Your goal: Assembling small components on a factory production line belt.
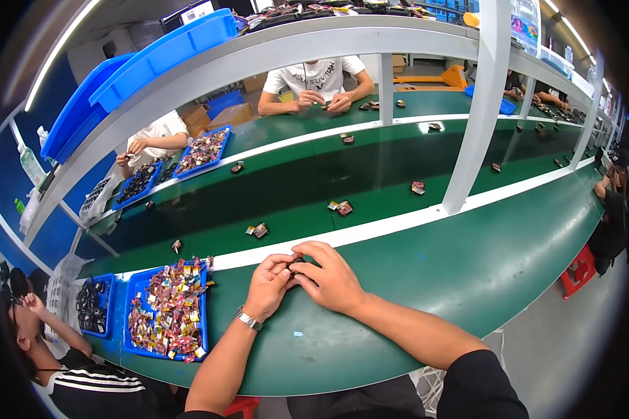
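Little black part (296,264) sits mid-air over the near green surface (468,265), pinched by the fingers of the left hand (265,286) and right hand (334,281). Probably light, stiff, kinda fragile; I'd grip its edges.

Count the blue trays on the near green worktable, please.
2. One blue tray, piled with red and yellow parts, lies left of the left hand; another blue tray, with black parts, sits further left. Others may be hidden.
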Demonstrator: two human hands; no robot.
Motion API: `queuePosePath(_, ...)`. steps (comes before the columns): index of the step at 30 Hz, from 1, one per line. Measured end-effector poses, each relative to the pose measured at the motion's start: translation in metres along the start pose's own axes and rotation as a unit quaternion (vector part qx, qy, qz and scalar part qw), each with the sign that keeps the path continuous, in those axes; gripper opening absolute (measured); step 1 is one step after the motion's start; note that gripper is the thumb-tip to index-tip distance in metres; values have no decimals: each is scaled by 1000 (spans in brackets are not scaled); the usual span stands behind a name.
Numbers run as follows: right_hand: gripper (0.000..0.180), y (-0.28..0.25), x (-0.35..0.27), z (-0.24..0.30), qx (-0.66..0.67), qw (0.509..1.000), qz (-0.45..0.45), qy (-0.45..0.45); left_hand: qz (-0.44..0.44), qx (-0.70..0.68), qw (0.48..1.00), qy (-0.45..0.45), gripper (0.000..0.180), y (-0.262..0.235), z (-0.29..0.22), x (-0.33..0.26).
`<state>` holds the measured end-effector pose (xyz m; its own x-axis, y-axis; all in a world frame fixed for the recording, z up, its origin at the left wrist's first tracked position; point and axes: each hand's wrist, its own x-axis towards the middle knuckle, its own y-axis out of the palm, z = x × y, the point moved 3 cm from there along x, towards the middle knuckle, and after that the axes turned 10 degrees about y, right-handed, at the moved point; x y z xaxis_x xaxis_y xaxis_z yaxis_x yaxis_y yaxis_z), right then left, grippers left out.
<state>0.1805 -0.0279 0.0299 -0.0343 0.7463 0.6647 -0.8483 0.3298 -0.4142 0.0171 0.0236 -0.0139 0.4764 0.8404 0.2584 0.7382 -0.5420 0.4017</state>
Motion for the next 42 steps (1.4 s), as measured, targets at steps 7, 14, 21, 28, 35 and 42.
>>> queuePosePath(7, 22, -2, 0, 2, -83, 996, -6, -32, -15, 5, 1000, -24, 27, 2, 2, 2)
queuePosePath(14, 16, 3, -2, 3, -111, 994, -18, -15, -9, 9, 999, -31, 28, 4, 0, 2)
queuePosePath(21, 17, 6, -3, 1, -141, 989, -34, -36, -4, 27, 998, -50, 27, 4, 0, -1)
queuePosePath(28, 19, 5, -3, 1, -207, 970, -52, -114, -3, 27, 999, -39, 28, 8, 0, 0)
queuePosePath(35, 27, 18, -6, 13, -252, 962, -46, -90, -50, 26, 998, -23, 26, 1, -1, 1)
queuePosePath(42, 26, 24, 14, -11, -134, 989, 24, 54, -66, -56, 996, -15, 43, 0, -1, 2)
